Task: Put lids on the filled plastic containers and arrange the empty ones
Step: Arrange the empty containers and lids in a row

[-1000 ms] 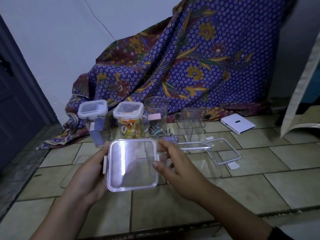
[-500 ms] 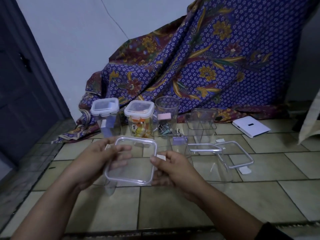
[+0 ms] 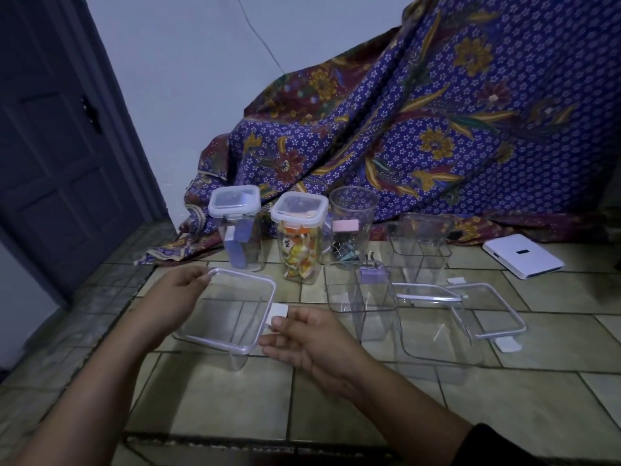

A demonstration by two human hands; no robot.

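1. The clear lid [image 3: 232, 311] lies nearly flat over an empty container [image 3: 237, 359] on the tiled floor [image 3: 215, 398], apparently being lined up for seating.
2. The left hand [image 3: 174, 297] pinches the lid's far-left corner, grip clamped; the right hand [image 3: 302, 338] pinches its white side latch [image 3: 278, 313], palm turned inward.
3. Beyond the lid stand two lidded filled containers [image 3: 300, 237], probably finished, and an open cup [image 3: 351, 227] to their right.

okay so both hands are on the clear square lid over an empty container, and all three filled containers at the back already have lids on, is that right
Not quite. The head view shows lids on only two: the container with purple contents and the one with colourful contents. The round container holding clips is open. Both the left hand and right hand do touch the clear square lid.
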